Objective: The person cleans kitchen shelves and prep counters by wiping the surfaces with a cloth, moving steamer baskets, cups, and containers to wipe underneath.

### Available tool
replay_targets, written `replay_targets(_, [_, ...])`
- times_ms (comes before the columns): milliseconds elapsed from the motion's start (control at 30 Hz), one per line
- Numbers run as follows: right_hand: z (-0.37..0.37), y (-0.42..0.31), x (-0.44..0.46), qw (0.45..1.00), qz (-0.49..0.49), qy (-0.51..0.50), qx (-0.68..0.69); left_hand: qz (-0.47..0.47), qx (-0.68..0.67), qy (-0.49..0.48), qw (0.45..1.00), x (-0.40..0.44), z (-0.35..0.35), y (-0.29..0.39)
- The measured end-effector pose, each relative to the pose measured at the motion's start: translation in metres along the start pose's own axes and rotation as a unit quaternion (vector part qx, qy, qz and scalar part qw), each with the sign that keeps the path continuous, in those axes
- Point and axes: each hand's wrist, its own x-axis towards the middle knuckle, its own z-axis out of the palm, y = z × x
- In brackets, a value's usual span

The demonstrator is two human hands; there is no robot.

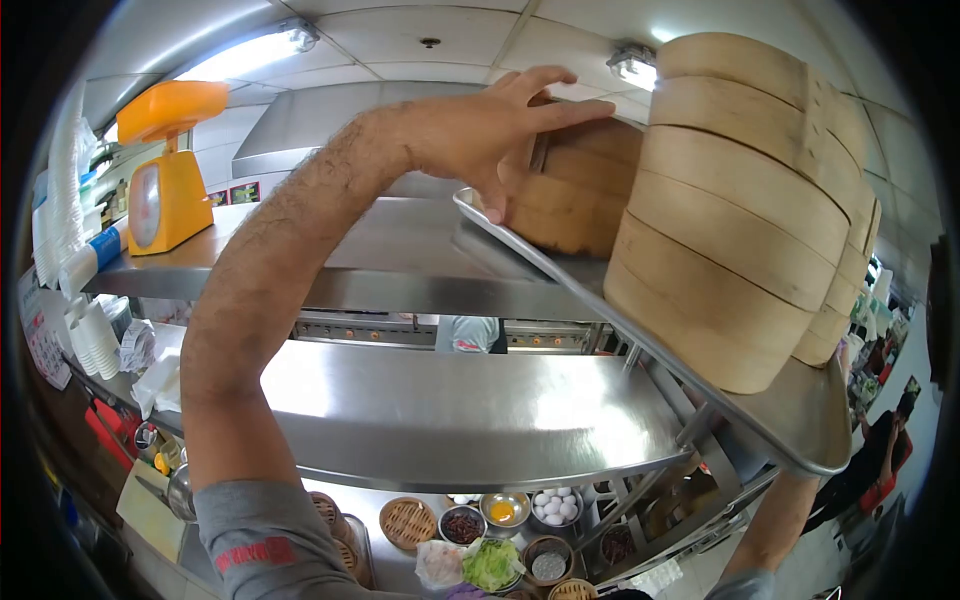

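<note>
My left hand [505,135] is raised at the upper middle, its fingers spread and its thumb pointing down. It rests against a darker bamboo steamer [580,190] at the back of a metal tray [790,400]. Taller stacks of pale bamboo steamers [730,220] stand on the nearer part of this tilted tray. My right forearm [785,515] rises at the lower right to the tray's near corner. The tray hides the right hand, so its fingers do not show.
A steel shelf [400,235] runs behind the tray, with an orange scale [170,195] at its left end. Below lies a steel counter [470,410]. Lower down are bowls of eggs [555,505] and lettuce [492,563]. Another person [875,450] stands at the right.
</note>
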Motion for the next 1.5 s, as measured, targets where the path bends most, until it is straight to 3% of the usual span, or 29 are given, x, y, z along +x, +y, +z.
replay_targets(33, [-0.001,-0.001,-0.002,1.0,-0.001,-0.002,-0.003,-0.031,-0.063,-0.007,0.998,0.001,0.001,0.001])
replay_targets(167, [-0.012,-0.006,-0.005,1.0,-0.009,-0.008,-0.014,-0.015,-0.086,-0.037,0.996,0.001,0.014,-0.003])
replay_targets(233, [-0.014,-0.008,-0.007,1.0,-0.011,-0.009,-0.023,0.006,0.023,0.074,0.997,-0.005,0.019,0.002])
replay_targets(267, [-0.016,-0.01,-0.008,0.999,-0.013,-0.011,-0.027,0.01,0.011,0.068,0.998,-0.01,0.018,0.006])
replay_targets(333, [-0.017,-0.013,-0.01,0.999,-0.016,-0.013,-0.034,-0.096,-0.108,0.055,0.988,-0.023,0.004,0.035])
replay_targets(400, [-0.018,-0.017,-0.012,0.999,-0.019,-0.016,-0.043,-0.111,-0.223,0.031,0.968,-0.049,0.014,0.079])
replay_targets(567, [-0.017,-0.029,-0.015,0.997,-0.037,-0.028,-0.06,-0.029,-0.129,0.174,0.976,-0.058,0.045,0.191])
replay_targets(667, [-0.013,-0.029,-0.014,0.996,-0.043,-0.038,-0.067,-0.034,-0.155,0.271,0.95,-0.05,0.046,0.217])
replay_targets(767, [-0.011,-0.029,-0.012,0.996,-0.047,-0.051,-0.064,-0.097,-0.095,0.223,0.965,-0.039,0.041,0.224])
replay_targets(867, [-0.007,-0.025,-0.005,0.994,-0.052,-0.068,-0.067,-0.165,-0.152,0.225,0.948,-0.033,0.043,0.218])
replay_targets(933, [-0.009,-0.019,0.003,0.994,-0.051,-0.07,-0.068,-0.185,-0.146,0.175,0.956,-0.034,0.043,0.206])
replay_targets(1000, [-0.016,-0.013,0.022,0.973,-0.021,-0.23,-0.008,-0.195,-0.228,0.209,0.931,-0.033,0.052,0.201])
replay_targets(1033, [0.0,-0.011,0.013,0.981,0.007,-0.171,0.091,-0.198,-0.23,0.205,0.93,-0.032,0.059,0.197])
replay_targets(1067, [0.008,-0.011,0.009,0.981,0.012,-0.169,0.092,-0.215,-0.314,0.252,0.89,-0.031,0.065,0.194])
replay_targets(1100, [0.013,-0.011,0.007,0.98,-0.073,-0.174,-0.059,-0.231,-0.395,0.298,0.838,-0.03,0.069,0.191])
replay_targets(1133, [0.029,-0.016,-0.002,0.949,-0.156,-0.177,-0.208,-0.237,-0.397,0.295,0.836,-0.03,0.07,0.188])
replay_targets(1200, [0.044,-0.018,-0.01,0.946,-0.15,-0.19,-0.215,-0.298,-0.38,0.275,0.831,-0.03,0.071,0.181])
replay_targets(1267, [0.037,-0.008,0.019,0.996,0.008,-0.078,-0.033,-0.296,-0.361,0.269,0.843,-0.029,0.071,0.179])
replay_targets(1300, [0.023,0.009,0.037,0.96,-0.127,-0.105,-0.228,-0.304,-0.33,0.253,0.857,-0.027,0.068,0.182])
replay_targets(1333, [0.028,0.009,0.04,0.959,-0.128,-0.108,-0.227,-0.312,-0.299,0.238,0.87,-0.025,0.066,0.183])
replay_targets(1400, [0.037,0.008,0.041,0.995,0.088,-0.045,0.022,-0.305,-0.301,0.246,0.869,-0.02,0.075,0.172])
replay_targets(1500, [0.035,0.025,0.063,0.995,0.094,0.019,-0.003,-0.309,-0.292,0.245,0.871,-0.015,0.088,0.161])
